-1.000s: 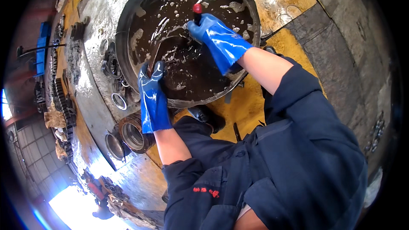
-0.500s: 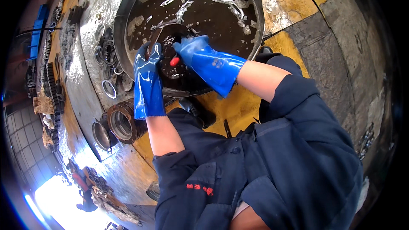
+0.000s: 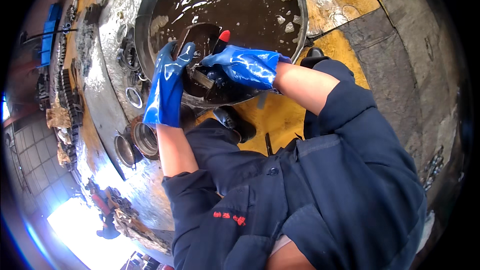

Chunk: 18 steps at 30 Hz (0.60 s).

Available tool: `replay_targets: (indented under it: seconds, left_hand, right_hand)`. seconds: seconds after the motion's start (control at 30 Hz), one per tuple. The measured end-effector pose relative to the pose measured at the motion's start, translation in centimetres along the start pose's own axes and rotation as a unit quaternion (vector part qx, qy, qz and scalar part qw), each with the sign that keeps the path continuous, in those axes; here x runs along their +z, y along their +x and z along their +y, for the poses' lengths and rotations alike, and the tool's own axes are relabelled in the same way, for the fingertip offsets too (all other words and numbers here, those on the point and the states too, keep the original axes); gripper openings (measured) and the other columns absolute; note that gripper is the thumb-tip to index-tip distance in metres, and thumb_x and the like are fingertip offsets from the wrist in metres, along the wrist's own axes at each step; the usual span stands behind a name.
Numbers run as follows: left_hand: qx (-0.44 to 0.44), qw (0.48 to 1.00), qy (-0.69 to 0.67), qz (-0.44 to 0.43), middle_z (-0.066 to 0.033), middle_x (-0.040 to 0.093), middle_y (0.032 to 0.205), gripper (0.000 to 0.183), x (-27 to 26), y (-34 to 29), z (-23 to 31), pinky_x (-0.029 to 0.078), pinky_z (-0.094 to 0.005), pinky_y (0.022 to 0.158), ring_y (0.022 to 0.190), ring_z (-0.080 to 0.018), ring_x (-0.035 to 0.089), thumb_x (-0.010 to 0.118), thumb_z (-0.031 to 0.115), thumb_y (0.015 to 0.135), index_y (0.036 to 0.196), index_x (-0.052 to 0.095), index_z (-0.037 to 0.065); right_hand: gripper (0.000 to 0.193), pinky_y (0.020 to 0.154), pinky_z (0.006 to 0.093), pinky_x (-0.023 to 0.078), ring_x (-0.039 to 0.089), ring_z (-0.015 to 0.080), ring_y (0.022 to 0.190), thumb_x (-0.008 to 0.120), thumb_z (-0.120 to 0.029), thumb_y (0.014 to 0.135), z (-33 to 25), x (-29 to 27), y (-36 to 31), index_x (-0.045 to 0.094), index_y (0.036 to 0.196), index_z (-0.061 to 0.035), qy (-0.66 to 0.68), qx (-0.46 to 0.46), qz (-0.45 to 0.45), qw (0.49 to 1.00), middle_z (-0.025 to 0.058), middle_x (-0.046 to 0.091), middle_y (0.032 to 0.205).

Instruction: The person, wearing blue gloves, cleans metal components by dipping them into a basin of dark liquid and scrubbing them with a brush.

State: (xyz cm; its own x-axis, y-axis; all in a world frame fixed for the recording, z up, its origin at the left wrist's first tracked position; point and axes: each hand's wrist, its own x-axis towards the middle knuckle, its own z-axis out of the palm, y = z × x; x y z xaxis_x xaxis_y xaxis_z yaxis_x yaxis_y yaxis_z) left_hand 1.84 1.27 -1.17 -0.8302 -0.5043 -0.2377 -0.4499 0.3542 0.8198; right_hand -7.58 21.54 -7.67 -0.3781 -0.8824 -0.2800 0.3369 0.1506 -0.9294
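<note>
In the dark liquid of a big round tub [image 3: 142, 32], a round, dark metal part [image 3: 205, 35] stands tilted. Its far rim shows above my hands. My left hand [image 3: 172, 60], in a long blue rubber glove, grips this part at its left edge, thumb and fingers around the rim. My right hand [image 3: 235, 65], gloved the same way, is closed around a tool with a black handle [image 3: 220, 45] and a red end. The red end points away from me. A flat, pale tool head [image 3: 202, 79] shows below the hand, inside the part; its exact kind is unclear.
Left of the tub lie several metal rings [image 3: 134, 97] on metal floor plates. Nearer me stand a thick ring-shaped housing [image 3: 145, 137] and a smaller one [image 3: 125, 150]. My shoe [image 3: 237, 124] is close to the tub's near rim. Chains and parts line the far left.
The tool in my right hand has turned over: its red end pointed toward me before and now points away. The foam in the liquid has shifted, and my left forearm has moved slightly left.
</note>
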Motion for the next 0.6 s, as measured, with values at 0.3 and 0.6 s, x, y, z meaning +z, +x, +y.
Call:
replay_targets:
  seconds: [0.3, 0.6]
  left_hand:
    - [-0.150, 0.968, 0.050, -0.196, -0.0062, 0.074, 0.087, 0.035, 2.0, 8.5, 4.0, 0.050, -0.0300, 0.063, 0.069, -0.0147, 0.064, 0.085, 0.021, 0.085, 0.113, 0.074, 0.002]
    - [-0.118, 0.981, -0.130, -0.088, -0.0026, 0.070, 0.085, 0.033, 3.7, 0.7, 3.5, 0.051, -0.0301, 0.063, 0.069, -0.0147, 0.064, 0.082, 0.010, 0.086, 0.116, 0.073, 0.001]
  right_hand:
    - [0.037, 0.085, 0.0398, 0.057, 0.075, 0.0281, 0.089, 0.071, -0.039, 0.089, -5.2, -5.7, 2.0, 0.079, 0.107, -0.0072, -0.250, 0.116, 0.219, 0.936, 0.0156, 0.078, 0.094]
    - [0.049, 0.090, 0.0403, 0.058, 0.077, 0.0286, 0.098, 0.069, -0.048, 0.090, -10.9, -11.3, 0.5, 0.080, 0.110, -0.0047, -0.011, 0.044, 0.308, 0.950, 0.0189, 0.080, 0.106]
